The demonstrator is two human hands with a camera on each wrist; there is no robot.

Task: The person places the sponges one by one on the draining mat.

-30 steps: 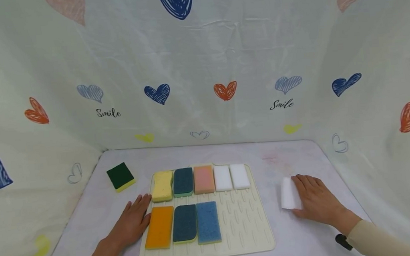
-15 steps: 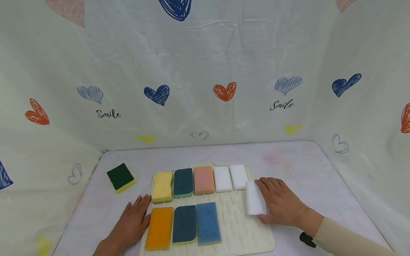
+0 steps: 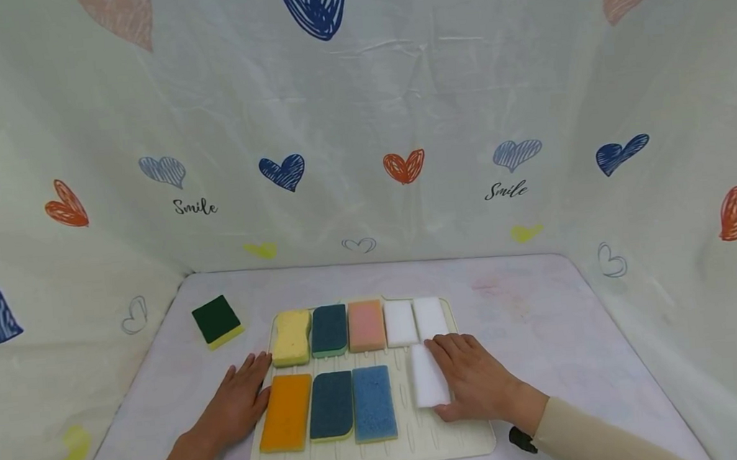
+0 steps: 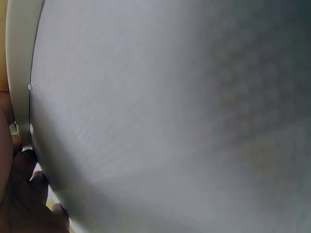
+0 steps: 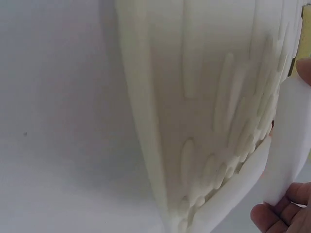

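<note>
In the head view my right hand point(image 3: 474, 380) pinches a white sponge point(image 3: 429, 377) between thumb and fingers, over the right part of the cream ridged mat point(image 3: 437, 441). The right wrist view shows this white sponge point(image 5: 289, 136) tilted and apart from the ridges. My left hand point(image 3: 237, 401) lies with extended fingers along the mat's left edge, beside an orange sponge point(image 3: 286, 413). To the right of that lie a dark green-blue sponge point(image 3: 331, 406) and a blue sponge point(image 3: 374, 404). Whether the held sponge touches the mat in the head view I cannot tell.
The back row holds a yellow sponge point(image 3: 291, 337), another dark sponge point(image 3: 329, 330), a pink sponge point(image 3: 366, 325) and two white sponges, the left white sponge point(image 3: 400, 323) among them. A green-and-yellow scouring sponge point(image 3: 217, 319) lies off the mat on the white table point(image 3: 543, 303).
My right hand has carried the white sponge leftward from the table at the right to over the mat's right part. The left hand and the other sponges have stayed in place.
</note>
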